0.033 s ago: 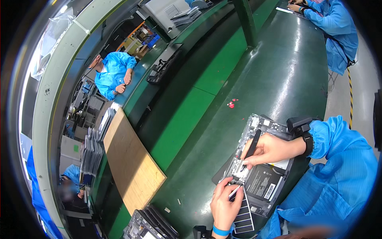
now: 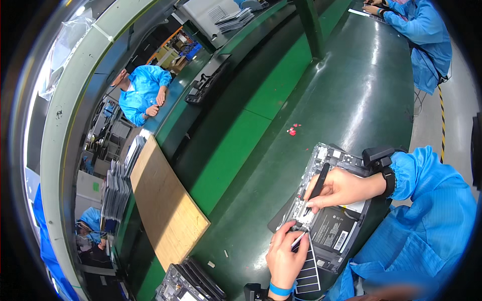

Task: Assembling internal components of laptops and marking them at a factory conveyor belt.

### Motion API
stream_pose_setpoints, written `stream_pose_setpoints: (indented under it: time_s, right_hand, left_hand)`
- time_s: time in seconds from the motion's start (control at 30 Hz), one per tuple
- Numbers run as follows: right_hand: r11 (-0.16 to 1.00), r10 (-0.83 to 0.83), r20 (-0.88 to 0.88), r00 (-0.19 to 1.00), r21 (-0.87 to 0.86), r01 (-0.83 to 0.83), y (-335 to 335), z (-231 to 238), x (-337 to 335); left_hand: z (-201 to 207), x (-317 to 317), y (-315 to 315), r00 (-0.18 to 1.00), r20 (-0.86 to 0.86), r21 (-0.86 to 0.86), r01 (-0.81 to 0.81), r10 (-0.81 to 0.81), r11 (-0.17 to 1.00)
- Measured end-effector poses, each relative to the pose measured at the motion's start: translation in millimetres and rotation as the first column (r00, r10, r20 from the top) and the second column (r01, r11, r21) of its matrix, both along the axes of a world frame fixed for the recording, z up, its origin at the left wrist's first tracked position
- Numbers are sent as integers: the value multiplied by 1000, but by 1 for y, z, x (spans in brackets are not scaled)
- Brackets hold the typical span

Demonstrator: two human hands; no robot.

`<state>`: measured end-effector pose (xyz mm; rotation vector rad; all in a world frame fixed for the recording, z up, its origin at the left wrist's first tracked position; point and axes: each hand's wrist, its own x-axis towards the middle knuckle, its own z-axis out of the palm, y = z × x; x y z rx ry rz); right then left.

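Observation:
An opened laptop base (image 2: 331, 261) lies on the dark green table in front of me, with its circuit board (image 2: 318, 159) and black battery (image 2: 329, 227) exposed. My right hand (image 2: 337, 188) is closed around black tweezers (image 2: 318, 186), whose tips point down at the board's near-left part. Beside that spot, my left hand (image 2: 285, 261) pinches a thin white stick-like piece (image 2: 298, 239) at the laptop's left edge. A sheet of black rectangles with pale borders (image 2: 308, 282) sits next to my left hand, partly hidden by it.
Stacked laptop parts (image 2: 183, 286) stand at the near left, by a wooden board (image 2: 168, 205). Red scraps (image 2: 292, 131) and small pale bits (image 2: 211, 264) lie on the table. A green post (image 2: 309, 30) rises farther off. Co-workers in blue sit at left and far right.
My left hand has shifted very slightly, and the white piece in it is tilted a little differently. The right hand and tweezers stay in place.

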<state>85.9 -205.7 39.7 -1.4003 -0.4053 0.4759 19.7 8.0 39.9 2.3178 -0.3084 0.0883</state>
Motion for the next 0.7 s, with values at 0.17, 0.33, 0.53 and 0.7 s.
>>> stream_pose_setpoints:
  time_s: [0.17, 0.33, 0.53, 0.7]
  right_hand:
    - [998, -22, -25, 999, -63, 20, 0, 4, -2]
    - [998, -44, -25, 999, -56, 43, 1, 0, -2]
    - [996, -82, -9, 997, -41, 82, 3, -9, 0]
    - [994, -82, 47, 996, -73, 85, 6, -15, 2]
  left_hand:
    - [0, 2, -3, 998, 38, 157, 45, -52, 987]
    - [4, 4, -7, 998, 34, 214, 44, -52, 976]
    - [4, 9, -6, 999, -13, 152, 54, -52, 987]
    - [-12, -4, 4, 999, 49, -106, -10, 15, 994]
